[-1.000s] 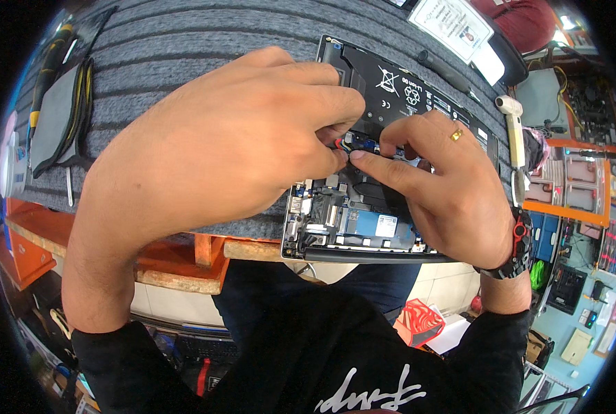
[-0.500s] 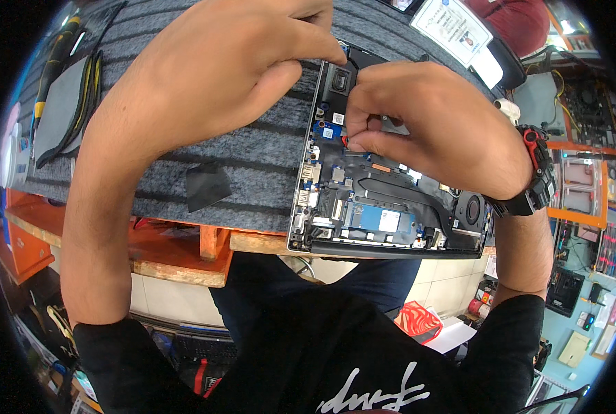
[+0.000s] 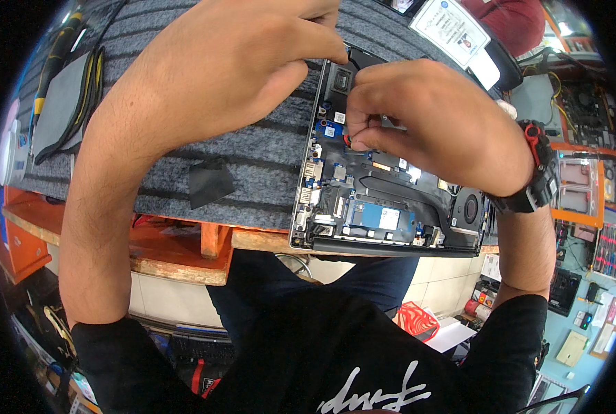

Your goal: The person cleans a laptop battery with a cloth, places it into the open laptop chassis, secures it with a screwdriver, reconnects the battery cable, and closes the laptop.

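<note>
An opened laptop base [image 3: 384, 185] lies on the grey striped mat with its boards, heat pipe and fan [image 3: 468, 208] exposed. My right hand [image 3: 425, 114] reaches over its far part, thumb and fingers pinched together beside a small blue board [image 3: 331, 130]. A small red piece [image 3: 347, 141] shows at the pinched fingertips; its kind is hidden by the hand. My left hand [image 3: 266, 62] is bent over the laptop's far left corner. Its index finger stretches to the laptop's edge, the thumb stands apart from it, and no object shows between them.
A black square sheet [image 3: 210, 183] lies on the mat [image 3: 252, 159] left of the laptop. Farther left is a grey pouch [image 3: 65, 103]. A printed card [image 3: 451, 33] lies at the far right. Orange wooden shelving [image 3: 177, 248] sits under the table edge.
The view has shifted slightly. Both hands keep nearly the same places over the laptop, and my right hand still pinches at the red piece.
</note>
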### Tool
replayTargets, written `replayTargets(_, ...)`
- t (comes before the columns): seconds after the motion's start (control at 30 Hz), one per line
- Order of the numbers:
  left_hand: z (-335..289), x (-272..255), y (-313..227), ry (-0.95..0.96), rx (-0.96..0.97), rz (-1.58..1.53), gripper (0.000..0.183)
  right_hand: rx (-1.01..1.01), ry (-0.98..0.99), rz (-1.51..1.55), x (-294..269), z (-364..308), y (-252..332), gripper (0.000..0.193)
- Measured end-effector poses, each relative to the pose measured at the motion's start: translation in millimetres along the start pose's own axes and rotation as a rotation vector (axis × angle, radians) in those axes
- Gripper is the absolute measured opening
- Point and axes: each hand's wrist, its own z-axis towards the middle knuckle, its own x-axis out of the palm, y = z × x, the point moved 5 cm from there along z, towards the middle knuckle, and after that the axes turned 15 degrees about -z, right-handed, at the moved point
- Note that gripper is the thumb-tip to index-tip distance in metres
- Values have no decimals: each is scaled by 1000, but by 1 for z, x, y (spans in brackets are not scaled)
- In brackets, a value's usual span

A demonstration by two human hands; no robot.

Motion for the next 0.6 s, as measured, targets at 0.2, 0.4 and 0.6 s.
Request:
replayTargets(0.2,1,1,1,34,-15,42,29,2,32,-19,0,-3,-5,11)
replayTargets(0.4,-1,-1,1,6,-17,56,27,2,0,-87,3,-2,0,12)
replayTargets(0.6,0,4,6,-23,-21,33,24,50,50,-103,4,-7,-1,12)
